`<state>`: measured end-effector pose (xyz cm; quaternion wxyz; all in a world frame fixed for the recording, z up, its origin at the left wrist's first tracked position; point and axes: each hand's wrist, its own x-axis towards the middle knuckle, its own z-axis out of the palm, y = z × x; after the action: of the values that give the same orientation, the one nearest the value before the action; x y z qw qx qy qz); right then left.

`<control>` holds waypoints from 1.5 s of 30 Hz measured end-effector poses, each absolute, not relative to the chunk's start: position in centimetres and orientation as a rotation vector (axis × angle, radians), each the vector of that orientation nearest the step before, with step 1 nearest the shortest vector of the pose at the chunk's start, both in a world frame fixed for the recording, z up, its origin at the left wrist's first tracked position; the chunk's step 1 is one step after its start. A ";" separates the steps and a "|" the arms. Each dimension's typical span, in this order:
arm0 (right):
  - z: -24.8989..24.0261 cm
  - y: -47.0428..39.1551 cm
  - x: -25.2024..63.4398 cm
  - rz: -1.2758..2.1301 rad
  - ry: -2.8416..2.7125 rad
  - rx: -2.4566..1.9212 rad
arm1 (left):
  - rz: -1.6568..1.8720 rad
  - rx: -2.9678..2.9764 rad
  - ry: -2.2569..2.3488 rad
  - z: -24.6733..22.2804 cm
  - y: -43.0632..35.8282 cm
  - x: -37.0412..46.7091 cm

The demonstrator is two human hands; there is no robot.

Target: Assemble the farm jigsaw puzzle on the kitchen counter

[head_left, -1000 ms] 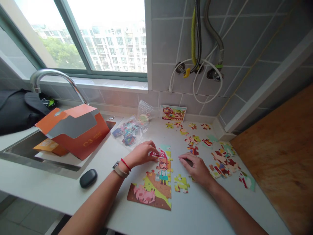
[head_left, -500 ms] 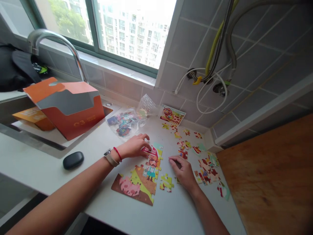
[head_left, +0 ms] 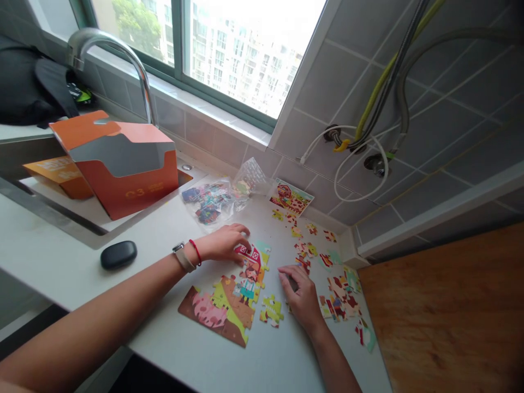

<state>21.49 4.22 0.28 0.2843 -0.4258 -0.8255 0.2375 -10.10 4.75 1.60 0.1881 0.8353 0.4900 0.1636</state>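
Observation:
My left hand (head_left: 226,242), fingers apart and curved, rests at the upper left of a partly joined jigsaw puzzle (head_left: 235,300). Its fingertips touch the red barn part. The joined part shows a farmer, a pink pig and a brown and green field. Just right of it lies a loose yellow-green puzzle piece (head_left: 271,311). My right hand (head_left: 302,297) is on the counter beside that piece, fingers curled in toward the thumb. Whatever may be between those fingertips is hidden. Loose puzzle pieces (head_left: 343,297) lie beyond and to the right of this hand.
A picture card (head_left: 291,197) leans against the tiled wall. Clear plastic bags (head_left: 215,201) with pieces lie behind my left hand. An orange box (head_left: 131,183) stands by the sink under the tap (head_left: 143,82). A black oval case (head_left: 118,255) sits on the counter (head_left: 164,341). Wood panel (head_left: 442,311) at right.
The camera view has tilted and shifted a little. Both hands keep nearly the same places by the puzzle, and the pieces look unmoved.

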 end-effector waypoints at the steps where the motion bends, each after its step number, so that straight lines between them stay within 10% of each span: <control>1: 0.2 4.2 21.5 0.600 -2.247 -1.120 | 0.457 2.345 1.374 1.5 4.8 -10.1; 45: -0.1 3.3 20.7 0.649 -2.663 -1.102 | 0.436 2.256 1.404 2.4 4.7 -11.4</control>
<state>20.75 3.29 -0.09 0.0934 -0.3715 -0.8975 0.2187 -11.41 4.72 2.45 0.2227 0.8167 0.5084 0.1579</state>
